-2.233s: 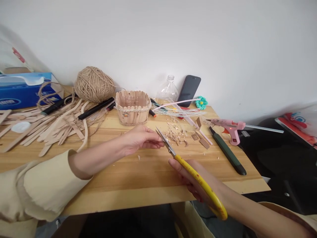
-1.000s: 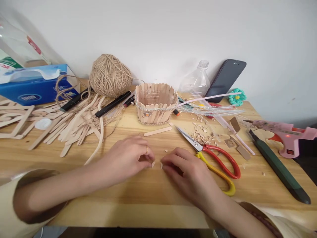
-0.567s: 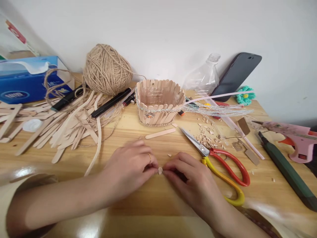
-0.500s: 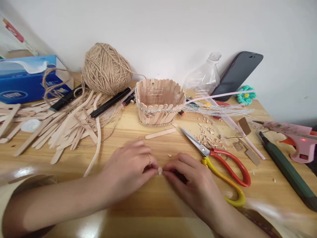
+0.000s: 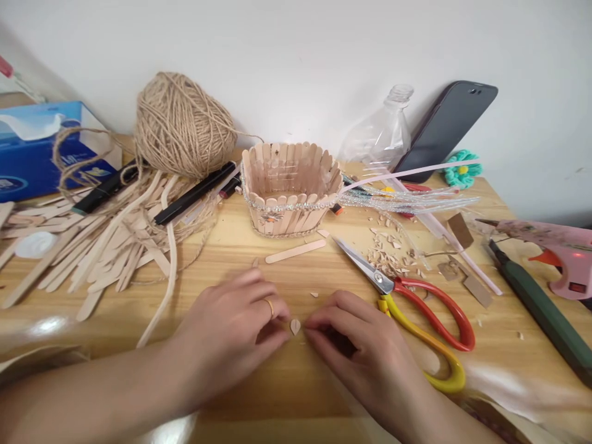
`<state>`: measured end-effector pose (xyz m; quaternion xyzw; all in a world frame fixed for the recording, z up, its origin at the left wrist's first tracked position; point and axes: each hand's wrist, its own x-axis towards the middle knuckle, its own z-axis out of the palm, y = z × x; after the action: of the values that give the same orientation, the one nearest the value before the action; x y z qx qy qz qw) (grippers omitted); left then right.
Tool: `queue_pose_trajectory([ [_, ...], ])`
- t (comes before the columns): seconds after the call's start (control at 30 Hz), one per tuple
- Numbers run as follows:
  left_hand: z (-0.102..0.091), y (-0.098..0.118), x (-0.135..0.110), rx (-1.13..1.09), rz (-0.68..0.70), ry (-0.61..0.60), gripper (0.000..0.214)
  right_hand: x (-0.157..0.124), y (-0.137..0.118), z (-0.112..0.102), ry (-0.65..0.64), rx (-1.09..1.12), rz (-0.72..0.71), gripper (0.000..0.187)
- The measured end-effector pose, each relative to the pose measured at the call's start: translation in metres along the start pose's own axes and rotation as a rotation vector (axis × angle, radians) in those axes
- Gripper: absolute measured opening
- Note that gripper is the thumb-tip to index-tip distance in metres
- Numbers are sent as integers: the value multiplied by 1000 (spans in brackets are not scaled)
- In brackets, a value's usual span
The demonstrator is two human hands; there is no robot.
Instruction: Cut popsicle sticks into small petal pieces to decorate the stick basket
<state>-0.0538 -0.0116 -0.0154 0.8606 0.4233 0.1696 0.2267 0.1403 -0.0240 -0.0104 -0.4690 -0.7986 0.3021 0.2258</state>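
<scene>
Between my hands, a tiny leaf-shaped wood piece [image 5: 295, 326] with a line down its middle rests on the table. My left hand [image 5: 235, 317], wearing a ring, has thumb and forefinger pinched together at the piece's left edge. My right hand [image 5: 361, 336] is pinched too, its fingertips a short gap to the right of it. A small wood chip [image 5: 314, 295] lies just beyond. Scissors [image 5: 380, 281] with red and yellow handles lie beside my right hand. Farther back stands a basket of craft sticks [image 5: 287, 216] with silvery trim, behind a single craft stick [image 5: 296, 251].
Left are a twine ball [image 5: 185, 126], a pile of craft sticks [image 5: 124, 246], black markers [image 5: 197, 192] and a tissue box [image 5: 41, 154]. Right are wood scraps [image 5: 388, 250], a clear bottle [image 5: 391, 132], a phone [image 5: 448, 132], a green-handled cutter [image 5: 541, 308] and a pink glue gun [image 5: 573, 262].
My fingertips have drawn slightly apart, the right ones away from the wood piece, so its whole leaf shape now shows. The view has shifted a little.
</scene>
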Motion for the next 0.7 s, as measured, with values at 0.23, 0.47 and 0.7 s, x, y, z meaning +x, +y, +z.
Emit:
queue_pose_trajectory([
  [0.23, 1, 1, -2, 9, 4, 29, 8, -4, 4, -4, 55, -5, -7, 15],
  [0.47, 0, -1, 1, -47, -67, -49, 6, -4, 7, -4, 19, -19, -45, 15],
  [0.7, -1, 0, 8, -66, -103, -87, 10, 3, 4, -1, 8, 17, -42, 16],
])
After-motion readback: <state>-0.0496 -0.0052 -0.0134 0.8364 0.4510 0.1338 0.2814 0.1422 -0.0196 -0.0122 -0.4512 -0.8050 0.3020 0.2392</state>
